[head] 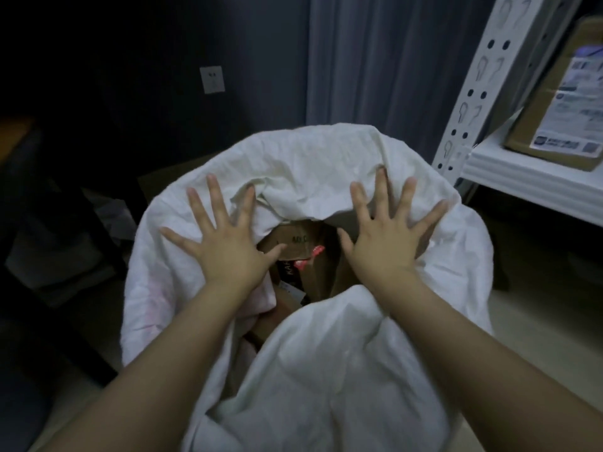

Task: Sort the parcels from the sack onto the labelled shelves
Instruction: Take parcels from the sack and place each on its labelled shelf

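Observation:
A large white cloth sack stands in front of me with its mouth partly open. Inside the opening I see brown cardboard parcels and a bit of pink-red wrapping. My left hand lies flat with fingers spread on the sack's left rim. My right hand rests the same way, fingers apart, on the right rim. Neither hand holds anything. A fold of the sack covers the near part of the opening.
A white metal shelf stands at the right, with a perforated upright and a labelled cardboard box on it. Dark wall with a socket and a grey curtain lie behind. Dim clutter sits at the left.

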